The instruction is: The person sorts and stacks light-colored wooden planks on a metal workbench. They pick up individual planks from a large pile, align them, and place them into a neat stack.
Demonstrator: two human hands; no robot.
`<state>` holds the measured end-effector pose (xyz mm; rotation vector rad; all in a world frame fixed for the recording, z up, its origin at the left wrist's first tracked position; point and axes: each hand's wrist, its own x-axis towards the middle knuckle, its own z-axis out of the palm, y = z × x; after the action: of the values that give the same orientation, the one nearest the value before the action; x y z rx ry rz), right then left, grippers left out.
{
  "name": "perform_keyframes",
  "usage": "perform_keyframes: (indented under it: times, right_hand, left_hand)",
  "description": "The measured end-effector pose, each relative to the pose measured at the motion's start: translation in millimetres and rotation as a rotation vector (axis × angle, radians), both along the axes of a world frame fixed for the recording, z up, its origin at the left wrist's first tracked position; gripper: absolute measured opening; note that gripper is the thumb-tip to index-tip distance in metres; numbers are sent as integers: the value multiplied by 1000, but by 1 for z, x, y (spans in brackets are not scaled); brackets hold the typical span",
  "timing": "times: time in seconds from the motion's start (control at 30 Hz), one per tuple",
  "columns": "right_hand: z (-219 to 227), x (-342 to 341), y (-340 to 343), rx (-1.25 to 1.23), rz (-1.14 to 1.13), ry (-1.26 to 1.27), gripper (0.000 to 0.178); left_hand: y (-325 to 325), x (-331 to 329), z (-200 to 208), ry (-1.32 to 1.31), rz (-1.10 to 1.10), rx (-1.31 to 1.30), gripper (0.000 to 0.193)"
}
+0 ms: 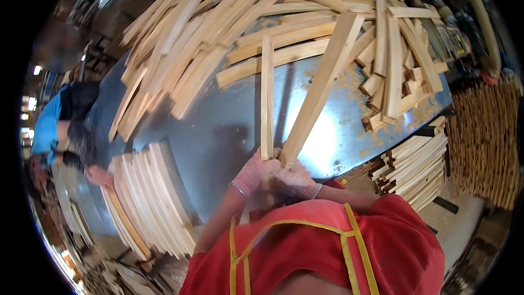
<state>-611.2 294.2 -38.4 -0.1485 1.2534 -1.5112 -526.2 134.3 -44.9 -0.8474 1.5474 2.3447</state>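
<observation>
Close to my body, both hands meet at the lower ends of two wooden pieces. My left hand (251, 173), in a pale pinkish work glove, is closed around a narrow wooden strip (267, 93) that points away from me. My right hand (297, 180), gloved the same way, is closed on the near end of a wider wooden slat (323, 90). That slat slants up to the right, its far end over the pile. The two pieces spread apart in a V, and some of my fingers are hidden where the hands overlap.
A loose pile of wooden slats (202, 33) covers the far side of the metal table (213, 131), with sawdust at right. At left, a co-worker's hand (100, 177) touches a row of pale slats (144, 191). Stacked strips (417, 166) and a tall wood stack (483, 142) stand right.
</observation>
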Motion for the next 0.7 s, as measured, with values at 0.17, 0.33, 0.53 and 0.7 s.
perform_keyframes:
  times: [0.17, 0.33, 0.53, 0.7]
  right_hand:
    - [23, 20, -16, 333, 935, 410, 69]
    - [-23, 34, -51, -88, 1198, 629, 61]
    - [-15, 103, -132, 248, 618, 420, 62]
    - [-15, 204, -214, 134, 985, 814, 75]
  left_hand:
    - [22, 81, 27, -118, 56, 125, 77]
    - [57, 174, 24, 22, 404, 91, 77]
    - [45, 244, 52, -416, 209, -466, 75]
    - [37, 283, 38, -516, 293, -1539, 79]
